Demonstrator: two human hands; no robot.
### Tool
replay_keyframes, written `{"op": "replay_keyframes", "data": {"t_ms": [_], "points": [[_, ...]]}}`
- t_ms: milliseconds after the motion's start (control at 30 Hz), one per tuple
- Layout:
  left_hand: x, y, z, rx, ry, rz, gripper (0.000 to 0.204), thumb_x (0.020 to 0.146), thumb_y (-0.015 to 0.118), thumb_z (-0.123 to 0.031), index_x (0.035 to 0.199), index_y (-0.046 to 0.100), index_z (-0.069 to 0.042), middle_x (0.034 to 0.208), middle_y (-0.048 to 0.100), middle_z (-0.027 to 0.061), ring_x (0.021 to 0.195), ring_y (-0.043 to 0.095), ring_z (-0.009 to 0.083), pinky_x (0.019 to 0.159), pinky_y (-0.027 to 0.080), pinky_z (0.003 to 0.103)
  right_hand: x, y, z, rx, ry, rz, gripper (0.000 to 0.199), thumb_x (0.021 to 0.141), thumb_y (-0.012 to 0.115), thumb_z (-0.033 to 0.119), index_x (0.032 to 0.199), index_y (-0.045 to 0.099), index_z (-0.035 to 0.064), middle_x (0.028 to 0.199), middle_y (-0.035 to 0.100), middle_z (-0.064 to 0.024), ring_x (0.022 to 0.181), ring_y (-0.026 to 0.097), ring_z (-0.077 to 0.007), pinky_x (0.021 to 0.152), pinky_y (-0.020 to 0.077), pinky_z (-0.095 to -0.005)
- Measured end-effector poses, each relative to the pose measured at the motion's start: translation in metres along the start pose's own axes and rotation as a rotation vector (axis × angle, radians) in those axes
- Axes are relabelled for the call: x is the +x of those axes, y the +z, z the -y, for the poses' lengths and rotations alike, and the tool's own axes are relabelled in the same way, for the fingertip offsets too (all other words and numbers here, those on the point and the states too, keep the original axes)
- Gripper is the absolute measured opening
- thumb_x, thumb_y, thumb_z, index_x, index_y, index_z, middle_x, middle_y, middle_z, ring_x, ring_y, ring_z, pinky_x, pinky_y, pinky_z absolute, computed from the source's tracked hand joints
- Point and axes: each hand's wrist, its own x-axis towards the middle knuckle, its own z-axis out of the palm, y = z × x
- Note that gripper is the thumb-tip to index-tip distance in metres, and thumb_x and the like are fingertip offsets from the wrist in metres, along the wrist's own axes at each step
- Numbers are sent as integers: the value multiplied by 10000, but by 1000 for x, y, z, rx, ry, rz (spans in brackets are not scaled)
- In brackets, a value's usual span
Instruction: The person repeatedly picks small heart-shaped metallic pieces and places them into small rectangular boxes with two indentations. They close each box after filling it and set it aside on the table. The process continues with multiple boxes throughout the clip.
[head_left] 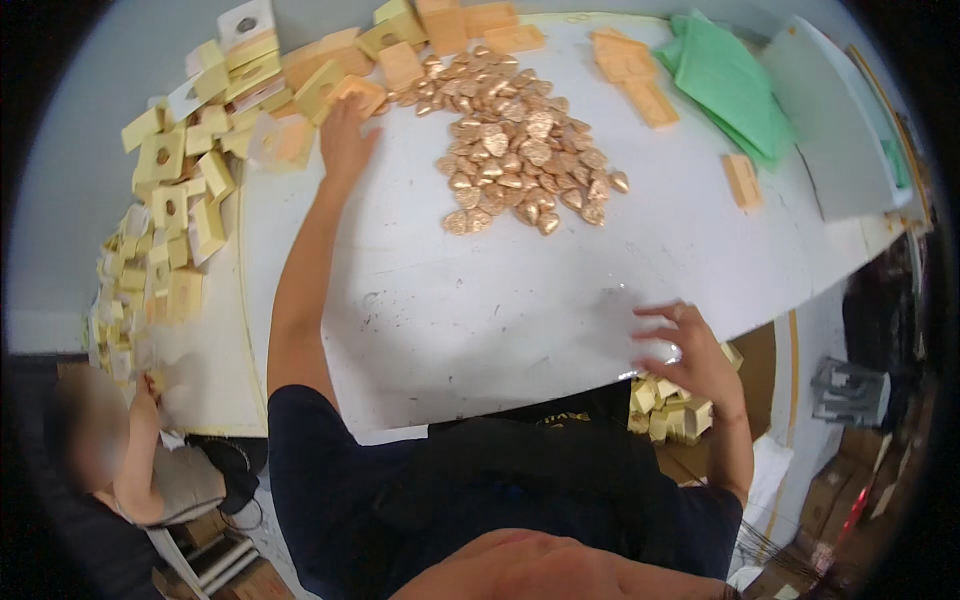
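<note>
My left hand reaches far across the white table, its fingertips at a small peach-orange box at the edge of a pile. The thumb stands apart from the fingers, and the hand does not look closed round the box. My right hand hovers by the table's front edge, fingers spread. Beside those fingers is something clear and shiny, too unclear to name. Between and beyond my hands lies a heap of gold, foil-like, heart-shaped pieces.
Yellow boxes pile along the left side. Peach trays, a green sheet and a single peach box lie at the right. A carton of yellow boxes stands below the front edge. Another person works at the lower left.
</note>
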Motion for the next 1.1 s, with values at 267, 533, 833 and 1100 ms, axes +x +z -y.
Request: {"op": "replay_keyframes", "data": {"t_ms": [267,533,833,1100], "points": [[-22,-52,-65,-145,173,218,529,730,828,-324,1143,635,-56,1127,645,145,1133,569,333,1003,417,467,131,60,-14,40,-330,-323,293,808,760,99,1093,707,56,1186,666,-128,1094,602,-319,941,496,-415],[-43,-62,96,314,-222,236,370,787,742,-175,1135,648,-91,1075,679,111,1085,601,313,990,405,459,160,90,-19,-30,-406,-476,375,788,753,39,1156,680,54,1213,638,-151,1102,591,-351,952,490,-420],[-107,-154,-5,68,-118,369,134,803,720,-105,929,678,-88,887,683,67,940,601,290,1022,389,476,167,93,-36,90,-239,-472,318,782,768,83,1078,662,37,1069,627,-154,1018,593,-353,870,503,-432],[-187,-232,-179,-124,14,337,332,699,840,-136,1001,705,-113,954,679,12,982,581,228,972,417,462,163,99,-27,-119,-163,-521,304,750,795,177,997,667,55,983,645,-152,947,606,-358,821,508,-442]]}}
